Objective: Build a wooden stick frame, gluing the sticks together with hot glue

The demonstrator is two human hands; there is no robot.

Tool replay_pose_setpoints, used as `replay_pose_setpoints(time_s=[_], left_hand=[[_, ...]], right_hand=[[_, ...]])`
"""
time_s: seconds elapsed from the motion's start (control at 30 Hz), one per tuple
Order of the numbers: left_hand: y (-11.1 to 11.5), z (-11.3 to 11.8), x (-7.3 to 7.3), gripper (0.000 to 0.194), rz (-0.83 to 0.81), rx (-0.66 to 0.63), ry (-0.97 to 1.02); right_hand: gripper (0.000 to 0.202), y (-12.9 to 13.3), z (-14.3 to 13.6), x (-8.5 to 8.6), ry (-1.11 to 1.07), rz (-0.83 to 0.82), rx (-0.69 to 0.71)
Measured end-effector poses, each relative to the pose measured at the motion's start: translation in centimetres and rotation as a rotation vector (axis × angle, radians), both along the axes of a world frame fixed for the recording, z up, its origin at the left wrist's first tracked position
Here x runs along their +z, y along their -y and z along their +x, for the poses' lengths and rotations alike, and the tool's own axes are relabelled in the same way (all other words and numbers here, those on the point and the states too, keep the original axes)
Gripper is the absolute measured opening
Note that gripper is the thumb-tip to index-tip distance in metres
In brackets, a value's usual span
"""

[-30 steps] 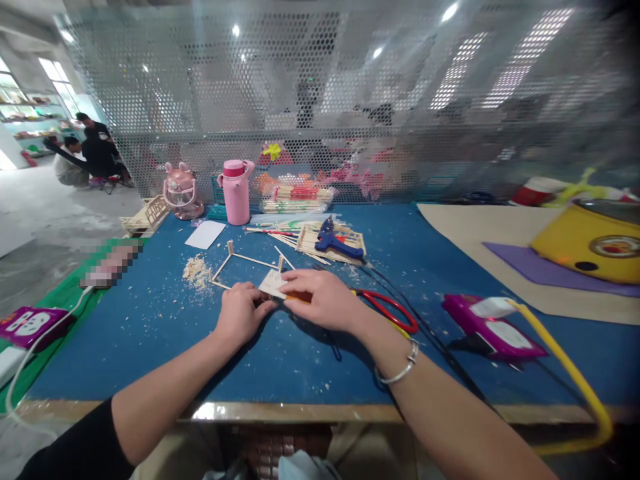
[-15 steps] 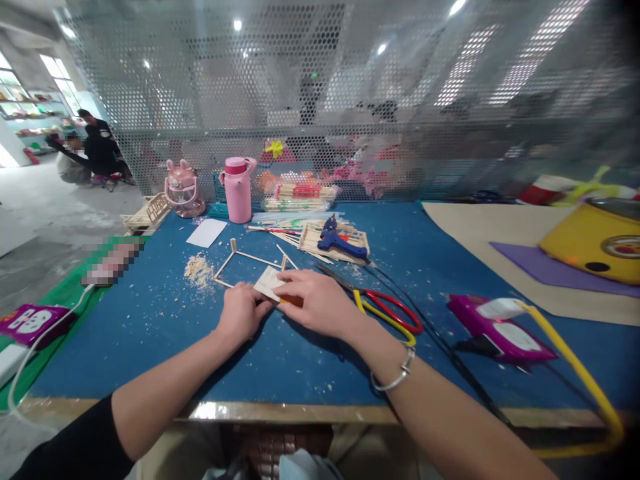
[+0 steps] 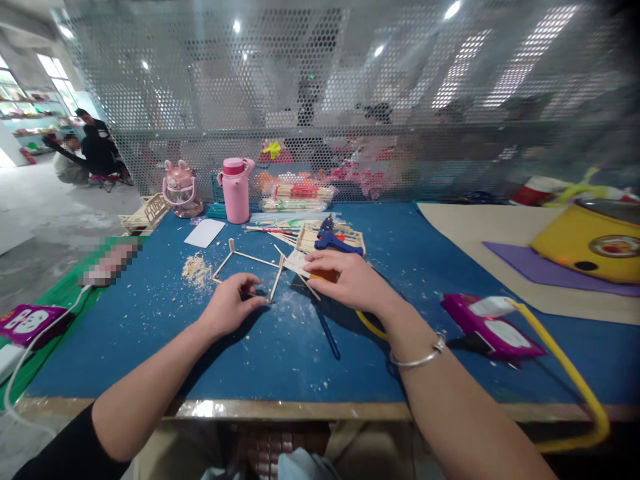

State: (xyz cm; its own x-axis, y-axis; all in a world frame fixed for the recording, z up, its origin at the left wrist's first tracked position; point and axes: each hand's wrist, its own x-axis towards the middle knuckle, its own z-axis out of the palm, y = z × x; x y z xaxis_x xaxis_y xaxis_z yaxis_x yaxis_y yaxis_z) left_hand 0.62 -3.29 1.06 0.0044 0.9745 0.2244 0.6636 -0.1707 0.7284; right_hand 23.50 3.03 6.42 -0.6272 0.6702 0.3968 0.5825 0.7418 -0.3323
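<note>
My right hand is closed round a pale flat piece with small printed marks, which has an orange-brown part under my fingers; its exact kind is unclear. Just left of it lies a thin wooden stick frame with short upright pieces at its corners. My left hand rests by the frame's near corner, thumb and fingers curved and apart. Its fingertips are close to a stick end; whether they touch it I cannot tell. A loose stick lies beneath my right hand. The yellow handle of the scissors shows partly behind my right wrist.
A blue glue gun lies on a stick tray behind my right hand. Sawdust, white paper and a pink bottle are at left. A slim dark-blue tool lies in front. A purple power strip sits right.
My hands have moved apart. The right hand has carried the pale piece to the right, off the frame; the left has drawn back slightly. The frame's near-right side and the dark-blue tool now show.
</note>
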Motion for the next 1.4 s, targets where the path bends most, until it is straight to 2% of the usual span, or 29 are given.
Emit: replay_pose_setpoints(time_s=[0.1, 0.2, 0.3, 0.4, 0.5, 0.6, 0.7, 0.83, 0.97, 1.07, 1.2, 1.23, 1.33, 1.37, 1.4], left_hand=[[-0.2, -1.3, 0.7, 0.010, 0.083, 0.043, -0.014], [-0.2, -1.2, 0.7, 0.012, 0.102, -0.055, -0.064], [0.1, -0.1, 0.1, 0.017, 0.097, -0.141, -0.100], [0.1, 1.0, -0.7, 0.027, 0.108, -0.130, -0.191], [-0.3, 1.4, -1.3, 0.016, 0.076, -0.122, -0.289], [-0.7, 1.4, -1.6, 0.016, 0.051, -0.105, -0.365], [-0.9, 1.5, -1.4, 0.017, 0.046, -0.093, -0.381], [-0.8, 1.6, -1.2, 0.019, 0.061, -0.128, -0.341], [-0.8, 1.5, -1.1, 0.017, 0.095, -0.132, -0.355], [-0.8, 1.4, -1.3, 0.018, 0.100, -0.138, -0.358], [-0.9, 1.7, -1.5, 0.019, 0.084, -0.122, -0.373], [-0.9, 1.8, -1.5, 0.019, 0.086, -0.128, -0.362], [-0.8, 1.1, -0.5, 0.019, 0.103, -0.150, -0.231], [-0.7, 0.4, 0.1, 0.020, 0.125, -0.115, -0.166], [-0.6, -0.5, 0.8, 0.023, 0.156, -0.027, -0.092]], right_hand=[[0.021, 0.2, -0.5, -0.3, -0.032, 0.016, 0.017], [0.022, 0.6, -1.0, -0.5, -0.033, 0.017, 0.059], [0.022, 0.9, -1.2, -0.6, -0.030, -0.006, 0.089], [0.024, 1.1, -1.3, -0.8, -0.008, -0.052, 0.165], [0.025, 1.4, -1.8, -1.2, 0.016, -0.095, 0.229], [0.029, 1.8, -2.6, -1.6, 0.021, -0.100, 0.239], [0.028, 1.9, -3.1, -1.9, 0.027, -0.085, 0.197], [0.021, 1.6, -2.9, -2.0, 0.009, -0.031, 0.051], [0.022, 1.7, -3.0, -2.1, 0.004, -0.015, 0.129], [0.022, 2.0, -3.4, -2.2, 0.006, 0.027, 0.064], [0.022, 1.9, -3.6, -2.2, 0.013, -0.004, 0.123], [0.022, 1.7, -3.5, -2.2, 0.003, 0.012, 0.100], [0.022, 0.9, -2.9, -2.0, -0.135, 0.076, -0.051], [0.023, 0.6, -2.6, -2.0, -0.195, 0.081, -0.078], [0.023, 0.4, -2.4, -1.9, -0.247, 0.078, -0.091]])
